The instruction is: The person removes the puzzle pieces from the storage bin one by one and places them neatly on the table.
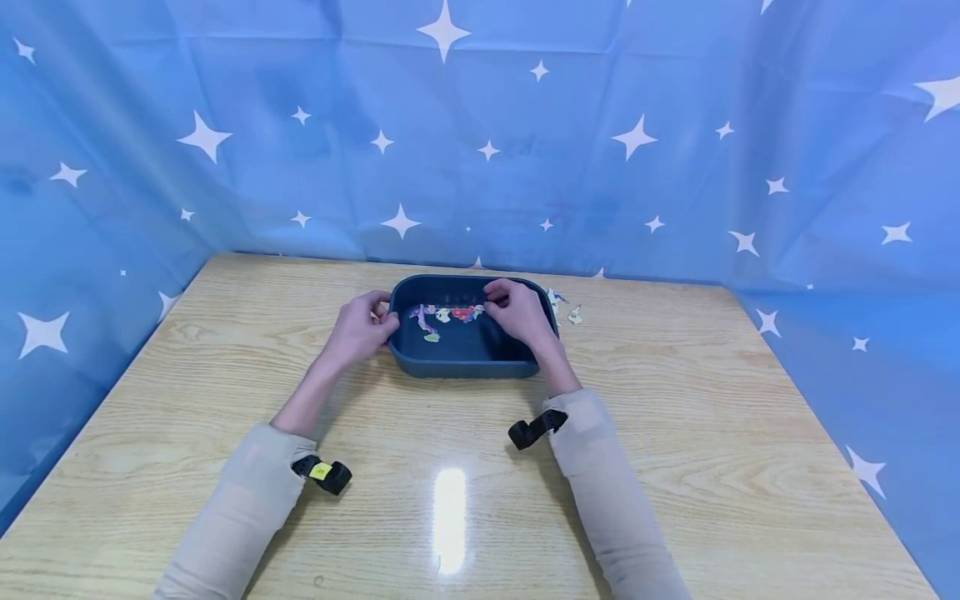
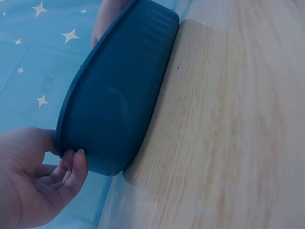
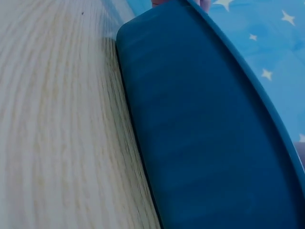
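Observation:
A dark blue-green plastic bin [image 1: 465,369] stands on the table with its open side up. My left hand [image 1: 362,327] grips its left end, the thumb over the rim and curled fingers against the outer wall, as the left wrist view also shows. My right hand [image 1: 517,312] reaches over the near right edge into the bin. Its bent fingertips are beside the right end of a row of small colourful cutouts [image 1: 462,314]; whether they pinch one is hidden. A purple cutout [image 1: 422,319] and a green one [image 1: 432,337] lie at the left inside.
Pale cutouts [image 1: 575,315] lie on the wooden table [image 1: 675,433], just right of the bin. A blue curtain [image 1: 337,167] with white stars hangs behind and at both sides. Each wrist wears a black strap with a camera [image 1: 520,434].

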`<act>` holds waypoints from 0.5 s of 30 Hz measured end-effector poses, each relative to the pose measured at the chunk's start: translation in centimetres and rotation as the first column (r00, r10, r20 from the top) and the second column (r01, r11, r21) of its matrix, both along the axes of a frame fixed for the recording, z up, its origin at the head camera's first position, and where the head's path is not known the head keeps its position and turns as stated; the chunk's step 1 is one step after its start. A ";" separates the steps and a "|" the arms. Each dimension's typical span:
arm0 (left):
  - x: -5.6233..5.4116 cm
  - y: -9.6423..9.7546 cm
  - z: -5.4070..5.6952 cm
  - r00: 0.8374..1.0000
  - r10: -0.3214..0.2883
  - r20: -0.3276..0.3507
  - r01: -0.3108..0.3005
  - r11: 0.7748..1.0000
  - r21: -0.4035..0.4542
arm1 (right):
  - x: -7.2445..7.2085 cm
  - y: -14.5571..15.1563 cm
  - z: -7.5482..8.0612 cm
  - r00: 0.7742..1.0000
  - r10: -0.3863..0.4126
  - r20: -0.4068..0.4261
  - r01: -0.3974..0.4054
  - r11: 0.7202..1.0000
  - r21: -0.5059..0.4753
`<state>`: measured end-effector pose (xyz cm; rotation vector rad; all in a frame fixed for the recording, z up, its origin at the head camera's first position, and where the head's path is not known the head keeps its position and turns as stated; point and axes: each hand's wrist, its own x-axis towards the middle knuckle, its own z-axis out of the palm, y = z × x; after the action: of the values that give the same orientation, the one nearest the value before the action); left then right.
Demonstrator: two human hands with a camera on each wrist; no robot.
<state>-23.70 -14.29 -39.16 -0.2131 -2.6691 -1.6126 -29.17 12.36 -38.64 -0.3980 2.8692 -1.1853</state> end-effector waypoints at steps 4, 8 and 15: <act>0.0 0.0 0.0 1.000 0.003 -0.001 -0.003 1.000 -0.003 | -0.6 -0.2 0.0 1.000 0.020 0.023 -0.021 0.998 0.066; 0.0 0.1 0.0 1.000 0.008 -0.005 -0.008 1.000 0.001 | -0.9 -0.5 0.1 0.997 0.074 0.021 -0.077 0.987 0.141; -0.1 0.0 -0.1 1.000 0.008 -0.006 -0.008 1.000 0.016 | -1.3 -0.7 -0.4 0.989 0.130 0.072 -0.144 0.960 0.242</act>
<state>-23.76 -14.29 -39.21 -0.2067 -2.6484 -1.6274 -30.46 11.62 -39.00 -0.5342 2.8383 -0.7924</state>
